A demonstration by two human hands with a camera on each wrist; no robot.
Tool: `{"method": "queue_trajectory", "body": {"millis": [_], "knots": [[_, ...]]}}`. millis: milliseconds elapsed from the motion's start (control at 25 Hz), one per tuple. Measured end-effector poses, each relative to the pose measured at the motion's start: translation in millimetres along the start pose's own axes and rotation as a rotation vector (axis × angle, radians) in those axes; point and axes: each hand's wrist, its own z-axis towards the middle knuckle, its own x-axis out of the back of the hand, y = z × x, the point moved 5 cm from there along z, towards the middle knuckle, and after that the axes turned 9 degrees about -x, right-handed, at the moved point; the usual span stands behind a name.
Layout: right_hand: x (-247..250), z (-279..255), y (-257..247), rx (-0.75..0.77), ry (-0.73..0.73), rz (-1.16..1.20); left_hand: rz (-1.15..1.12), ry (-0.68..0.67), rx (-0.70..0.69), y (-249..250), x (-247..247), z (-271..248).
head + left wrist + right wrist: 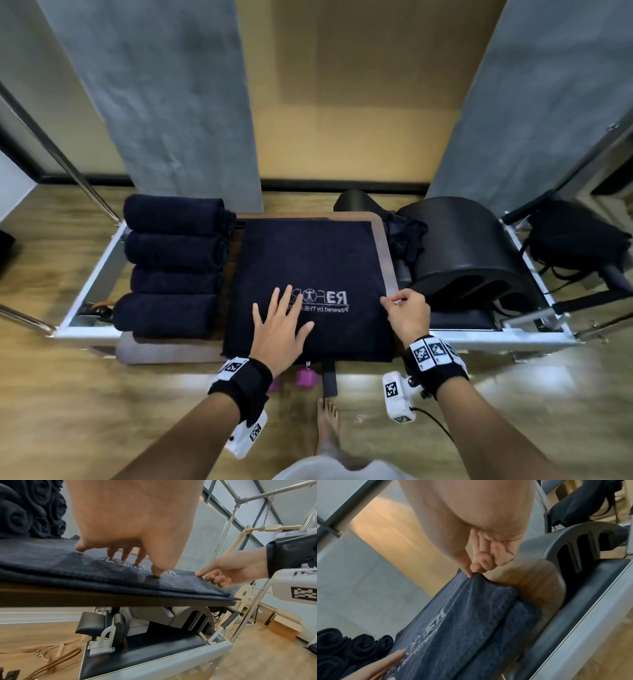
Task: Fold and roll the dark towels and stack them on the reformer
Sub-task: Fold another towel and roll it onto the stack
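Note:
A dark navy towel (308, 260) with a white logo lies folded flat on a wooden board (385, 246) set across the reformer (92, 274). My left hand (279, 325) lies flat on it with fingers spread, fingertips (157, 573) pressing near the logo. My right hand (406, 308) pinches the towel's right edge (474, 576) between thumb and forefinger and lifts it slightly. Several rolled dark towels (171, 263) are stacked to the left of the flat towel; their spiral ends (25, 513) show in the left wrist view.
A black arc barrel (469, 246) sits on the reformer carriage to the right, with crumpled dark cloth (407, 236) beside it. A black bag (575, 240) lies farther right. Pink dumbbells (305, 377) and my bare foot (329, 421) are on the wooden floor below. Metal frame poles stand at both sides.

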Motion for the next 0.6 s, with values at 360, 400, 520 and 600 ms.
{"method": "queue_trajectory", "body": {"millis": [360, 400, 520, 600], "knots": [[-19.0, -107.8, 33.2, 0.728, -0.140, -0.457, 0.116, 0.009, -0.064, -28.7, -13.0, -70.6], [-20.1, -111.8, 37.9, 0.749, -0.130, -0.538, 0.136, 0.025, -0.076, -33.8, -12.4, -75.3], [-12.3, -115.8, 40.3, 0.751, -0.048, -0.562, 0.093, 0.095, -0.121, -46.4, -5.2, -81.9], [-4.5, -119.4, 38.9, 0.806, -0.002, -0.490, 0.013, 0.168, -0.154, -46.5, 5.6, -85.5]]}}
